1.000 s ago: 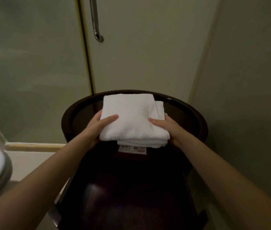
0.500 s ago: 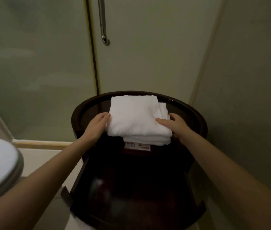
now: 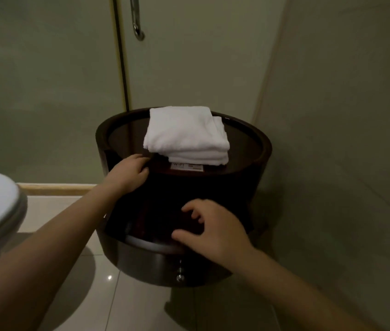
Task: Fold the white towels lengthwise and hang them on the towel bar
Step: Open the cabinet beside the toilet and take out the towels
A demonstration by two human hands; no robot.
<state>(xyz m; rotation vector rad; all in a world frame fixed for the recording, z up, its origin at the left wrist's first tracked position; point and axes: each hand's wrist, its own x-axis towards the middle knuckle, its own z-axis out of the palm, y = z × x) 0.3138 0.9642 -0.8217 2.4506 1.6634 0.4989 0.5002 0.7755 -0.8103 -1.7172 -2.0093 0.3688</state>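
Towels (image 3: 186,133) lie stacked; right hand (image 3: 215,231) hovers spread.

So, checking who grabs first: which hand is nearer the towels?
The left hand, at the table rim just beside the towels; the right hand is lower, by the bottom shelf.

White towels (image 3: 186,134), folded, stacked on dark round stand (image 3: 249,144)
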